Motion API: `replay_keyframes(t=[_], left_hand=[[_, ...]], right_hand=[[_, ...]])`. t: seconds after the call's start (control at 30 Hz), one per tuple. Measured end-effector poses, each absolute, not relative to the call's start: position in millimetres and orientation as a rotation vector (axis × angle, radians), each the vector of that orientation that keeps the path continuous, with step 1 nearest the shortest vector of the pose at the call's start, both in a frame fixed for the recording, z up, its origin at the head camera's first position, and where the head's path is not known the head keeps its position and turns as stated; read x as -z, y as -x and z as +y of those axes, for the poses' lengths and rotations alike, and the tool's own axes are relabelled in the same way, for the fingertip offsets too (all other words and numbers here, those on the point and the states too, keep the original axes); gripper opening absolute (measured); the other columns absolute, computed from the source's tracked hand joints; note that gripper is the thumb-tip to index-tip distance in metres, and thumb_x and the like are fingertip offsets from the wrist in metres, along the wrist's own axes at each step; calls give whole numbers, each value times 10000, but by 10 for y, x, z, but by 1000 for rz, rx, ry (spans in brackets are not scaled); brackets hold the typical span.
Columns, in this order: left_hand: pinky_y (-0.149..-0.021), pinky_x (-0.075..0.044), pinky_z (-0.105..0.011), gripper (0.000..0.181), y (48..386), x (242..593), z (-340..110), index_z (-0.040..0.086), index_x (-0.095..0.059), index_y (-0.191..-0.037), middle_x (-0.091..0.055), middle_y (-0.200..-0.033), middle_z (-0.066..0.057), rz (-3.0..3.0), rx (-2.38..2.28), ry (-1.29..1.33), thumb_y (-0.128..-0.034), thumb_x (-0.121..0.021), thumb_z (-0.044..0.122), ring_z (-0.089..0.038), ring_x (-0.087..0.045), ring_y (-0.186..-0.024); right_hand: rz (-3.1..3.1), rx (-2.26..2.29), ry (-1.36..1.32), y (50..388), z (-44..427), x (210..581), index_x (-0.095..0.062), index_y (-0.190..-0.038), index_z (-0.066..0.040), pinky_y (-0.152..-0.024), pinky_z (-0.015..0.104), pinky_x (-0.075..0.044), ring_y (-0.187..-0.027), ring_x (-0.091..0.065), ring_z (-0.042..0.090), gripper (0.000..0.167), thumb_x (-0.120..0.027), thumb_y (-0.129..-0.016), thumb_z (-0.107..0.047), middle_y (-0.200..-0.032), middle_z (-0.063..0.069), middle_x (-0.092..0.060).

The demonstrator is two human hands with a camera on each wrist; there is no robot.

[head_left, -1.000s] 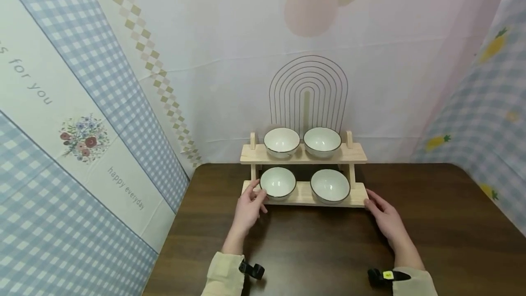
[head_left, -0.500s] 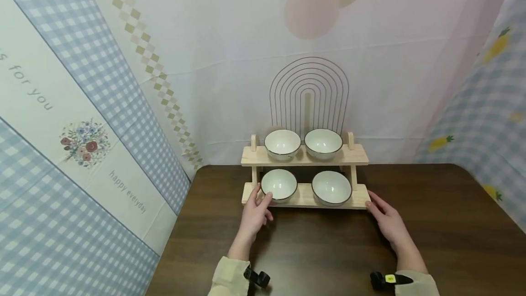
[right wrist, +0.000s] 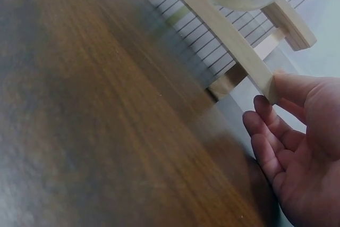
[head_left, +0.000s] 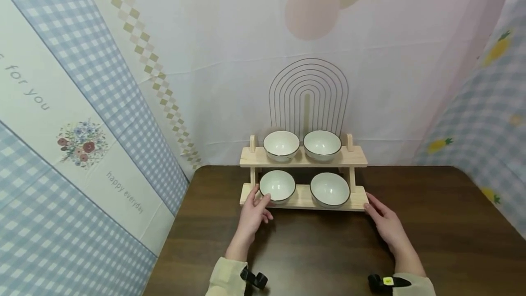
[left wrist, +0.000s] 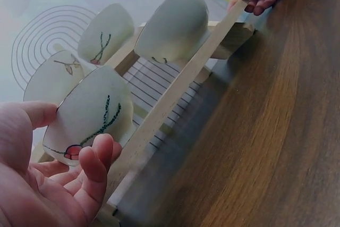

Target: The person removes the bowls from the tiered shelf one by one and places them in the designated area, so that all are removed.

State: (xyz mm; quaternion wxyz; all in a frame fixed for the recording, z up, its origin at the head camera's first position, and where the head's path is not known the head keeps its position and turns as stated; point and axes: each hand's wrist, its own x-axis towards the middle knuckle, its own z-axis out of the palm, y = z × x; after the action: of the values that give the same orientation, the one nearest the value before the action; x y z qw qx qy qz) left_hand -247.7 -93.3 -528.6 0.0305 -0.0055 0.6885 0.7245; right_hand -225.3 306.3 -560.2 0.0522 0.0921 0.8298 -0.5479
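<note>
A two-tier wooden shelf (head_left: 303,195) carries two white, dark-rimmed bowls on each tier. My left hand (head_left: 251,217) is at the lower left bowl (head_left: 277,184), thumb at its front rim and a finger at its left side. In the left wrist view, the thumb and fingers of that hand (left wrist: 42,195) curl round this bowl (left wrist: 95,112), which bears a red and green painted pattern. My right hand (head_left: 388,225) grips the right end of the lower board; the right wrist view shows the hand (right wrist: 316,163) with its thumb on the board's end (right wrist: 247,57).
The lower right bowl (head_left: 330,189) and the upper bowls (head_left: 281,144) (head_left: 322,144) rest on the shelf. A dark wooden tabletop (head_left: 316,250) lies in front, with a patterned white cloth (head_left: 222,104) hanging behind and checked cloths (head_left: 464,127) at the sides.
My left hand has shifted slightly right against the lower left bowl, its thumb now further along the front rim. The right hand keeps its hold on the board; the shelf looks unmoved.
</note>
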Motion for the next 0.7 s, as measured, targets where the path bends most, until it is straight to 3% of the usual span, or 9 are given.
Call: replay_keyframes(t=[0.7], left_hand=[[-540,-518,-209,797,2462,5262,-946,18,-215,-1693,-728,-1106,-309,2081,-2241,14,-1083,-647,294,-128,-630,-584]], right_hand=[[2530,1641,-300,2267,3071,5623,-250,-1718,-187,-1236,736,-137,-1592,-143,499,809,-487,-1080,-626,-1731,255,-217]])
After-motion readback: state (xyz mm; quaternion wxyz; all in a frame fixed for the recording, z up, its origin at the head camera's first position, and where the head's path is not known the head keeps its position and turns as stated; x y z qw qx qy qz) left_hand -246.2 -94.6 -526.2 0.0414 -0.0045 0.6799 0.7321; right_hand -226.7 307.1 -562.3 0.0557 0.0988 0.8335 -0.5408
